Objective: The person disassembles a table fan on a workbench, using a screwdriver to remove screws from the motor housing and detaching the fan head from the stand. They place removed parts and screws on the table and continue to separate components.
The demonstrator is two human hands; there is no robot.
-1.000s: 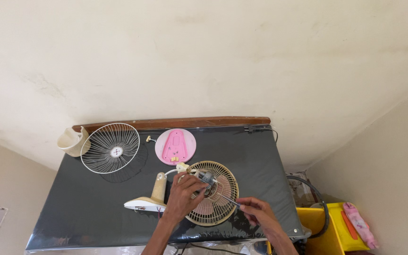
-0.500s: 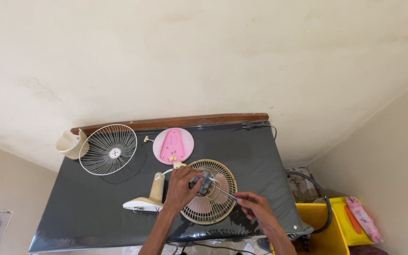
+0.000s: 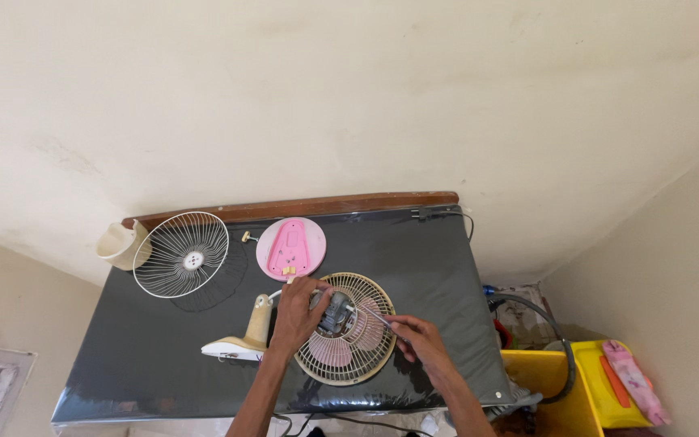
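Gripping the grey metal fan motor [image 3: 335, 311], the left hand [image 3: 297, 311] steadies it; beside it, the right hand [image 3: 416, 338] pinches a thin silver screwdriver [image 3: 372, 315].

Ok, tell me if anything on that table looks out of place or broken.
The fan lies in pieces: its front grille and pink round cover sit apart by the back edge, its motor exposed under the left hand. Nothing spilled.

A pink patterned packet [image 3: 635, 380] lies on the yellow bin [image 3: 600, 388], right.
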